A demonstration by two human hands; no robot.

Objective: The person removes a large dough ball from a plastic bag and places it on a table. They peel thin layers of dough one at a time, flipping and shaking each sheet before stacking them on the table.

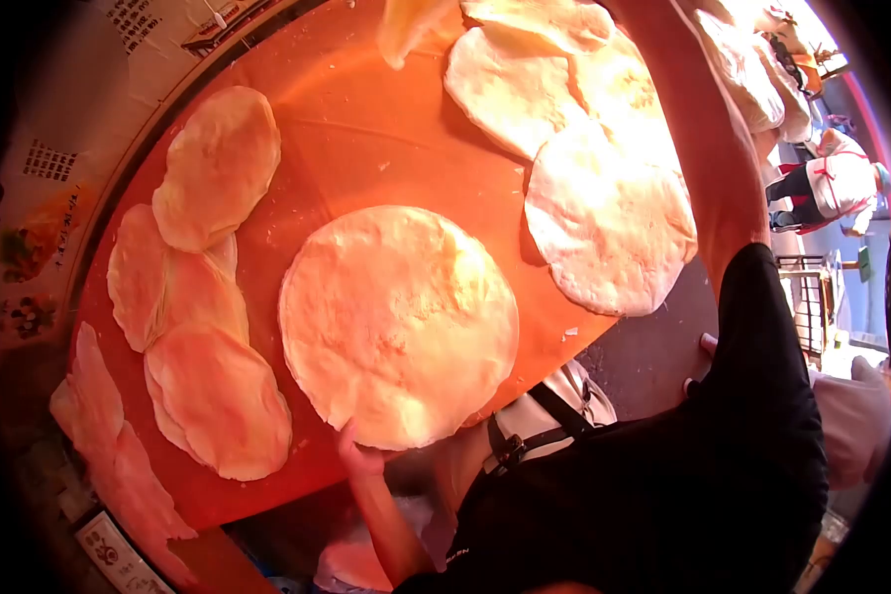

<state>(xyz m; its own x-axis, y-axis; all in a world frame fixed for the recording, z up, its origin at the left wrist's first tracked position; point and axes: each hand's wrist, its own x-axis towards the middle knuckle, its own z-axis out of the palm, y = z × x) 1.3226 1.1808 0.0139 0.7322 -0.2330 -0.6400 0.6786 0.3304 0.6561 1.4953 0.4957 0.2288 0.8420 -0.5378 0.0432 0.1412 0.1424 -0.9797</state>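
Observation:
A large round sheet of dough (396,322) lies at the middle of the orange tabletop (346,158). At its lower edge is my left hand (360,457), with one digit reaching over the rim. The remaining fingers are too hidden to tell whether they grip it. My right arm (708,139) stretches up past the upper right flatbreads, and its hand is outside the frame. Near the top edge, a piece of dough (403,30) shows partly, blurred.
Flat dough pieces overlap at the left (218,168) and upper right (614,218). More dough (134,475) hangs along the lower left edge. A co-worker (840,178) and a metal rack (807,302) are at the far right.

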